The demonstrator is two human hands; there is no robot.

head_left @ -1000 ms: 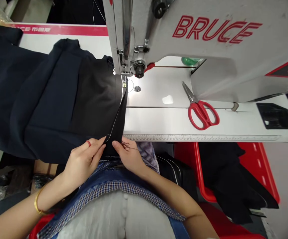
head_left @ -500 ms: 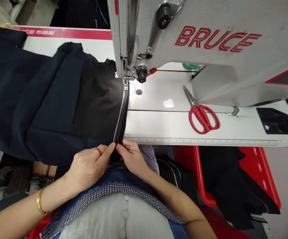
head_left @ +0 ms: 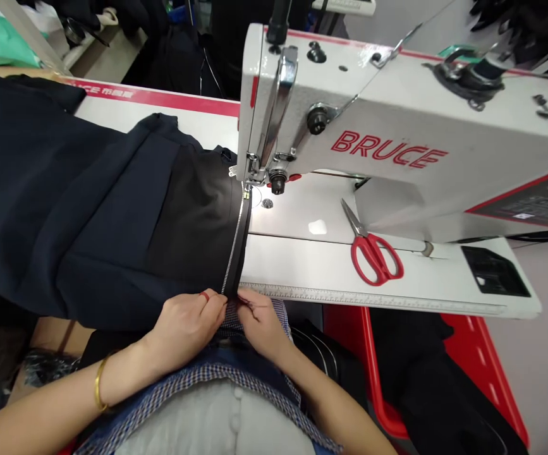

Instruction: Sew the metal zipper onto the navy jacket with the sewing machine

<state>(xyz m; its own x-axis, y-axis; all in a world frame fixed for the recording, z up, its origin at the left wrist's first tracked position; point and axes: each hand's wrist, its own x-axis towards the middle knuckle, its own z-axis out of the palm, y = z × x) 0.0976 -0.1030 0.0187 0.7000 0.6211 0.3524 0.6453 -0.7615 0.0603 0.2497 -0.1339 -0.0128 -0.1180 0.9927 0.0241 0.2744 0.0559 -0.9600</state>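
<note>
Pinching near end of zipper [head_left: 236, 249] with both hands at front edge of tabletop [head_left: 302, 268]. Left hand [head_left: 186, 325] clenched on dark fabric [head_left: 88, 208] just left of zipper end, thumb and forefinger closed on cloth, red ring on one finger, gold bangle [head_left: 98, 385] at wrist. Right hand [head_left: 261, 322] closed on zipper tape from right side, fingertips meeting those of left hand. Red thread ends visible at pinch point.

Zipper running straight from hands up to presser foot [head_left: 246, 189] of sewing machine [head_left: 397, 126], silver teeth showing along left edge of tape, gold-coloured part at far end under foot. Fabric spread wide across left of tabletop, draped over front edge, black panel lying just beside zipper, navy folds beyond.

Machine white with red "BRUCE" lettering on arm. Red-handled scissors [head_left: 371, 249] lying flat on tabletop under machine arm, blades pointing away, well apart from hands. Printed ruler strip [head_left: 373, 298] along front edge of tabletop, right of hands. Red bin [head_left: 473, 354] below tabletop at right, holding dark cloth. Checked shirt and denim in lap beneath hands.
</note>
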